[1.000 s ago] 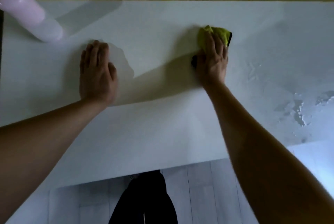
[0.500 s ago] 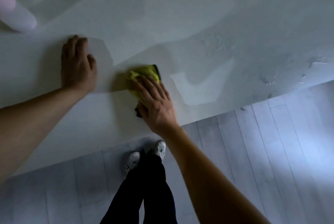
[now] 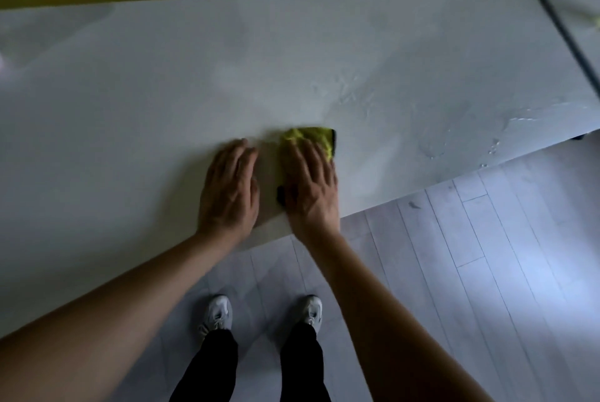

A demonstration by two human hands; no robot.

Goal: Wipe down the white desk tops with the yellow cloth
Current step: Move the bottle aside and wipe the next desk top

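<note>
Two hands are laid flat on one white desk top (image 3: 130,129). One yellow cloth (image 3: 311,138) is pressed under the straight fingers of the right hand (image 3: 311,187); the left hand (image 3: 230,194) is rested just beside it, fingers straight and together.

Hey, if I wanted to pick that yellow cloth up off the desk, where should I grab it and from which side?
Probably the far right corner of the yellow cloth: it pokes out past the fingers of the right hand pressing it flat on the white desk. Come from above and the right, away from the left hand.
</note>
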